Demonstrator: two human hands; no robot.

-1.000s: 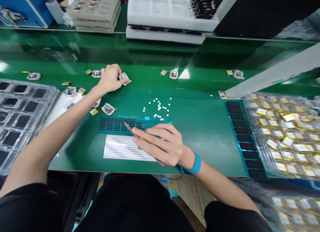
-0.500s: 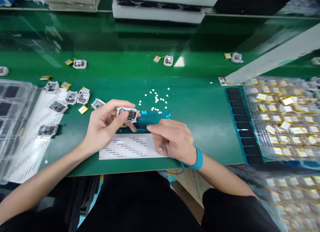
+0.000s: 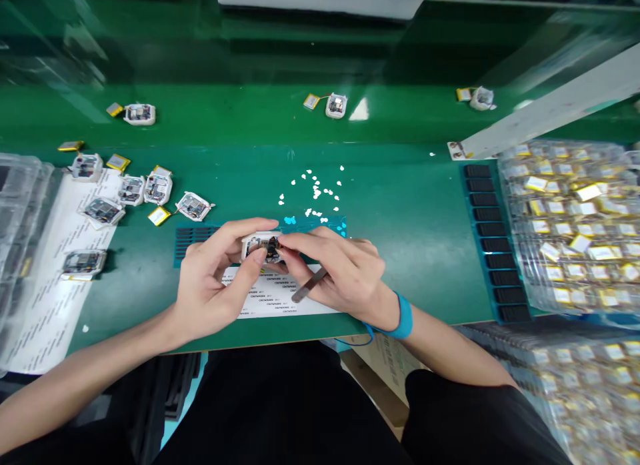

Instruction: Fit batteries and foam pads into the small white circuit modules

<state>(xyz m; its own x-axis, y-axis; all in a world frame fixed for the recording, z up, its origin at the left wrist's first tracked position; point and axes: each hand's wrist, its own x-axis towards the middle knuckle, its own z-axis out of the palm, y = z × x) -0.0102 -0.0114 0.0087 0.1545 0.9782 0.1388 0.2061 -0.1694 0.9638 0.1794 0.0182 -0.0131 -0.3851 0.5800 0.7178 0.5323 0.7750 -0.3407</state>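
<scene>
The right hand has come in to meet the left: half a second ago its curled fingers were apart from the white case, and now its fingertips are at the case's right edge, so the work looks to have become two-handed. The left hand is clamped on the case, thumb across the front and fingers behind, and holds it above the table, over the near edge of the blue sheet and the printed paper strip. A second ago this hand was farther up the table, at a case on the left. The right hand also keeps a pair of tweezers gripped under its fingers, one end jutting out toward the paper; whether the thumb and finger pinch the dark parts inside the case or only steady its rim, I cannot tell. That both hands are on it suggests fine handling of the inside. More cases lie to the left, the nearest one beside a yellow battery, and white scraps are scattered beyond the blue sheet.
</scene>
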